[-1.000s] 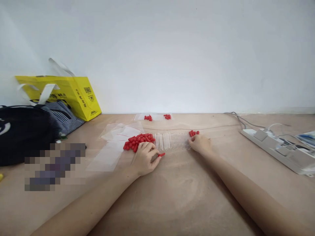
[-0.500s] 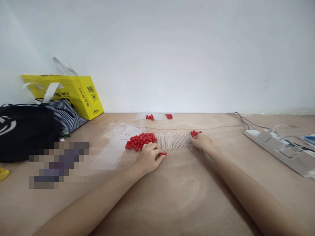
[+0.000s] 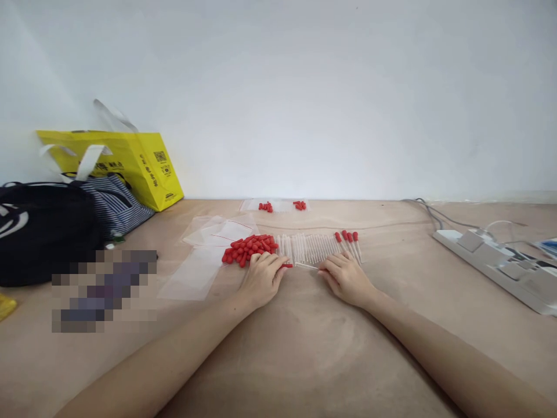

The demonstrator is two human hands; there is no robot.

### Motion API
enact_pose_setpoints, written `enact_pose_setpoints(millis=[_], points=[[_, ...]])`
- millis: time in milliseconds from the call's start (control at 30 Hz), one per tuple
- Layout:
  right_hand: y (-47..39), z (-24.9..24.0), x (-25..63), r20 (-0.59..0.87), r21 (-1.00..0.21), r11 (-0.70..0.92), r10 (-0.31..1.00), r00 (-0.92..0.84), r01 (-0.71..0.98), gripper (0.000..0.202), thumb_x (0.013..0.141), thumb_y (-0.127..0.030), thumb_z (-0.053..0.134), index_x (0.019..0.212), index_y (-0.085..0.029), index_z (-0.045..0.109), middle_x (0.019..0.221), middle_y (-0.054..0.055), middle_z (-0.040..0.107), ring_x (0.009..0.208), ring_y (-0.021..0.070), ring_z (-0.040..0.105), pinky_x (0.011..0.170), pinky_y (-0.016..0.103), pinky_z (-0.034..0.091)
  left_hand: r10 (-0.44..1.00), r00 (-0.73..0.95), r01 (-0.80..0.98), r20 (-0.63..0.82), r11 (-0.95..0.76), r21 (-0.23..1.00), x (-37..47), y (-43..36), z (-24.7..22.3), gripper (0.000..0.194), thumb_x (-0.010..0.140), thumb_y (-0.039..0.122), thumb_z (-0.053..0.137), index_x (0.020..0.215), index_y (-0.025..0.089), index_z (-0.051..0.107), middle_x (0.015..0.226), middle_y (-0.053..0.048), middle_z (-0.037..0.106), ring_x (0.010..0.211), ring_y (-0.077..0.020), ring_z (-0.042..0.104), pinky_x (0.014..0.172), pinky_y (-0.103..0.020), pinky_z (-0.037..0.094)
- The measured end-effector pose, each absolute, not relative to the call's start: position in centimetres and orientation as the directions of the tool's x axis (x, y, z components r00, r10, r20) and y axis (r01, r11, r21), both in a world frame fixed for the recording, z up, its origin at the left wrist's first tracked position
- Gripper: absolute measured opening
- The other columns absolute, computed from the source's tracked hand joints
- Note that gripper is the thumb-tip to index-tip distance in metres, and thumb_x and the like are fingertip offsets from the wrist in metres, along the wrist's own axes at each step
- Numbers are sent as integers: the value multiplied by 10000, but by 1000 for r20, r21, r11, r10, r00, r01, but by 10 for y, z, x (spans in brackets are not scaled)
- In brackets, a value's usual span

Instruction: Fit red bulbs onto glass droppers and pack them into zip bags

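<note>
Left hand (image 3: pixel 261 281): a red cap (image 3: pixel 286 266) is pinched in the fingertips, just beside the cap pile (image 3: pixel 246 251).
Right hand (image 3: pixel 348 281): a thin clear tube (image 3: pixel 308 266) is gripped, its end aimed at that red cap; whether they touch cannot be told.
Row of tubes (image 3: pixel 322 248): laid out between pile and four red-topped tubes (image 3: pixel 355 237).
Table (image 3: pixel 287 354): plastic sleeves (image 3: pixel 191 274) are spread left, a power strip (image 3: pixel 478 256) is set right.
</note>
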State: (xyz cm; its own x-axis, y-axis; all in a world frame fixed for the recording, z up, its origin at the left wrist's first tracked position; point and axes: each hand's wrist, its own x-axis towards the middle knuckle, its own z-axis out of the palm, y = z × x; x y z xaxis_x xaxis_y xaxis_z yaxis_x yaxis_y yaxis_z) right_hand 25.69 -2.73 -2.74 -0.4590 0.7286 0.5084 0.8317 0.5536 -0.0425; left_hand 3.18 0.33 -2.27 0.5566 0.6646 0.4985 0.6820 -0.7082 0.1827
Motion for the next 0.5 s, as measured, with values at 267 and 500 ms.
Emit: enact_pose_setpoints(millis=[267, 500], points=[[-28, -30, 252, 536, 46, 554, 689, -488, 832, 226, 851, -205, 364, 758, -163, 566, 689, 30, 568, 667, 135, 479, 700, 287, 267, 636, 559, 657, 532, -731, 183, 34, 1, -20, 201, 851, 190, 394, 926, 218, 578, 874, -10, 642, 848, -172, 516, 825, -374, 253], [-30, -32, 247, 576, 47, 582, 648, -498, 812, 258, 818, -71, 321, 889, -147, 558, 780, 42, 591, 706, 130, 507, 806, 333, 260, 652, 546, 625, 526, -735, 264, 35, 0, -16, 194, 854, 196, 378, 914, 205, 563, 869, -12, 644, 833, -157, 536, 856, -376, 237]])
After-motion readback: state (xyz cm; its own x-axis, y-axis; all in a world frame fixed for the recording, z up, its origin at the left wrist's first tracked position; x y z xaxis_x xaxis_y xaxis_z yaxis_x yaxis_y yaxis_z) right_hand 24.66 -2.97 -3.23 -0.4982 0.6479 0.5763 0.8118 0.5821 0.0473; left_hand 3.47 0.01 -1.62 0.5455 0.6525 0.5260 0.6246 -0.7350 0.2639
